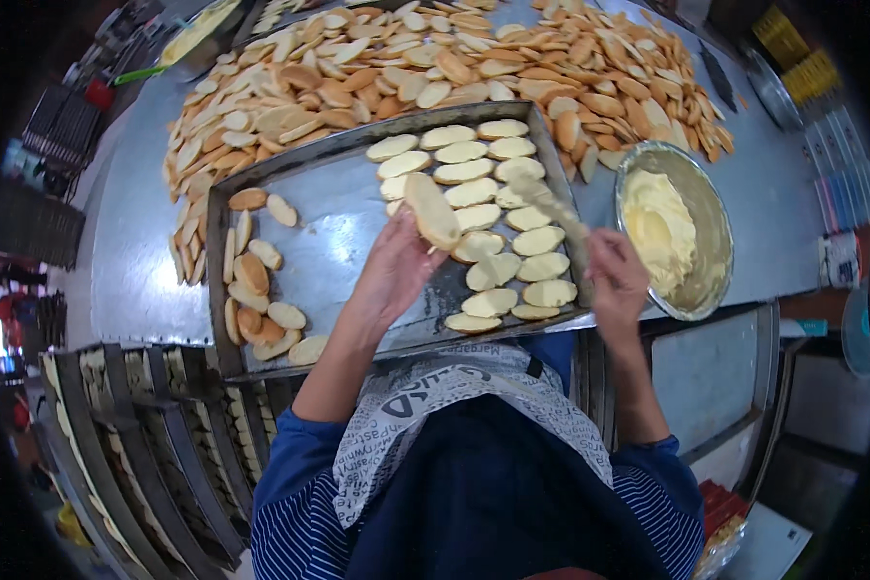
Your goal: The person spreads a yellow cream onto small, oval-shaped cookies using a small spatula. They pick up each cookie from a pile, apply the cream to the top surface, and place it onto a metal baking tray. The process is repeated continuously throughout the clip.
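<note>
My left hand [396,266] holds up an oval slice of bread [431,210] over the middle of a metal baking tray [348,138]. In my right hand [617,271] is a spatula [547,201], its blade blurred and smeared with pale cream, above the tray's right side. Rows of cream-coated slices [489,303] fill that right part of the tray. Several plain slices [251,275] lie loosely at its left end. Just right of my right hand stands a metal bowl [722,253] with a mound of pale yellow cream [659,228].
A large heap of bread slices [435,63] covers the far part of the metal table [130,232]. A dark knife [715,75] lies at the far right. Another bowl with a green-handled tool [137,74] stands far left. Racked trays [164,435] stand below, left of me.
</note>
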Tool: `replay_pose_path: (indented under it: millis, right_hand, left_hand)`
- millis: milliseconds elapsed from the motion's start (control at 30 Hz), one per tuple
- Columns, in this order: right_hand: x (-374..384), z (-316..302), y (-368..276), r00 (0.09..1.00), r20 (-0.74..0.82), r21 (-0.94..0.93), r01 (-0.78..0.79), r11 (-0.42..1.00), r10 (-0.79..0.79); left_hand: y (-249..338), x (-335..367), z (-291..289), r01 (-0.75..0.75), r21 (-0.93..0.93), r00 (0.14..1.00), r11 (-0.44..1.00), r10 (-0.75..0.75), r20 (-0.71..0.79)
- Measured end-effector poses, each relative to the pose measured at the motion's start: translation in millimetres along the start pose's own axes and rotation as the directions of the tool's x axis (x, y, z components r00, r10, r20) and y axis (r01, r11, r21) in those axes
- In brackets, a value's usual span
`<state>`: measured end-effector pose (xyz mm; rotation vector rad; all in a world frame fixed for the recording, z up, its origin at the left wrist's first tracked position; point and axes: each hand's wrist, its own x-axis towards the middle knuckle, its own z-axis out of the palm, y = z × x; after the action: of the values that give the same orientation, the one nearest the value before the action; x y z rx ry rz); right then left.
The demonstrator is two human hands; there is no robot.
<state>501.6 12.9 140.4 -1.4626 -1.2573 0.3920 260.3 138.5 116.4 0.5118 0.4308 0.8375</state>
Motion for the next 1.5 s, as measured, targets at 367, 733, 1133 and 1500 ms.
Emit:
replay_pose_path:
  millis: [367, 733, 1133, 1500]
  right_hand:
    - [10, 50, -12, 0.848, 0.248, -0.411, 0.529, 0.742, -0.467]
    - [22, 41, -36, 0.808, 0.304, -0.488, 0.587, 0.645, -0.505]
    - [35, 54, -9, 0.744, 0.296, -0.557, 0.644, 0.525, -0.599]
    - [45, 63, -16, 0.852, 0.195, -0.537, 0.508, 0.673, -0.487]
  left_hand:
    - [7, 0, -4, 0.006, -0.127, 1.0, 0.992, -0.004, 0.021]
    - [13, 7, -16, -0.027, -0.097, 0.999, 0.995, 0.032, 0.042]
    - [13, -6, -9, 0.115, -0.103, 0.986, 0.988, -0.101, 0.13]
    - [17, -6, -17, 0.057, -0.061, 0.995, 0.997, -0.052, 0.081]
